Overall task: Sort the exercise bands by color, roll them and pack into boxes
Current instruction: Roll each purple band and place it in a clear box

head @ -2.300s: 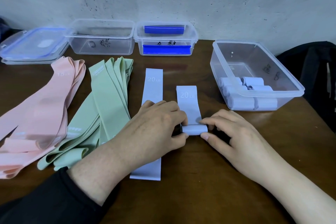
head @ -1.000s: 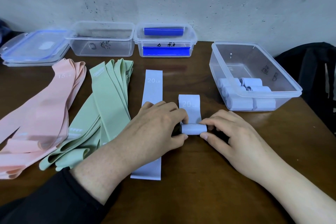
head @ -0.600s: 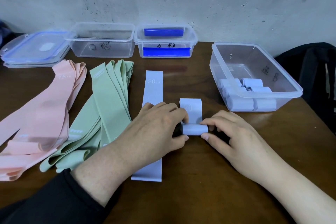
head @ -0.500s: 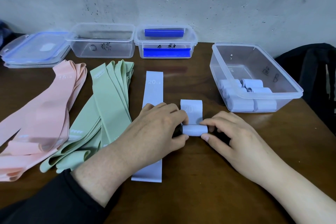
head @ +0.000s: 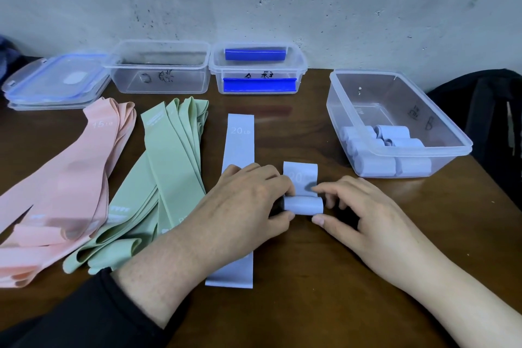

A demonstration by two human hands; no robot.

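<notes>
Centrally, near the tabletop's [head: 324, 277] front edge, both hands pinch a partly rolled lilac band [head: 302, 204]: left hand [head: 248, 206] grips its left end, right hand [head: 364, 217] its right end, a short flat tail lying beyond. A flat lilac band [head: 240, 144] lies under the left hand. Finished rolls [head: 378, 165] sit in the clear box [head: 440, 138] toward the right edge.

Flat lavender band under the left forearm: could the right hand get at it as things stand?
Probably not yet: the right hand grips the half-rolled band, and the left hand lies across the flat lavender band.
</notes>
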